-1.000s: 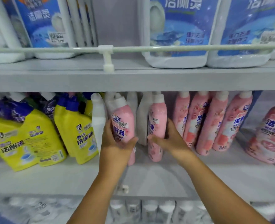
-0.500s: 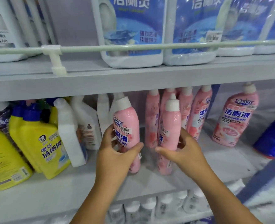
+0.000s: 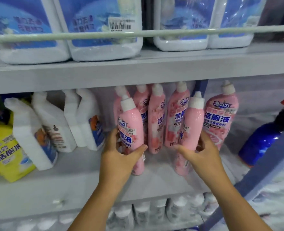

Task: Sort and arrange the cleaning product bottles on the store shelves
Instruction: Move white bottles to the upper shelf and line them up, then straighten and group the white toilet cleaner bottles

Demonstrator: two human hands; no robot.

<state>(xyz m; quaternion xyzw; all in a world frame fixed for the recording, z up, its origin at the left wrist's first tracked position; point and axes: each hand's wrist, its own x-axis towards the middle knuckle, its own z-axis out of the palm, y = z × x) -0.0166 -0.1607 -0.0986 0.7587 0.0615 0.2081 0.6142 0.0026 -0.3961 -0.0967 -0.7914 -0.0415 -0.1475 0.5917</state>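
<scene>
Left hand (image 3: 119, 157) wraps a slim pink plastic bottle with white cap (image 3: 131, 129), blue lettering and a price sticker; right hand (image 3: 202, 155) wraps a matching pink white-capped bottle (image 3: 190, 130). Both stand tilted on the grey middle shelf (image 3: 54, 185), in front of a row of like pink bottles (image 3: 156, 119).

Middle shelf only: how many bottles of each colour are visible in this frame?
Pink bottles: 7, one gripped by the left hand and one by the right hand
White bottles: 4
Yellow bottles: 2, one cut off at the left edge
Blue bottle: 1
Total: 14
</scene>
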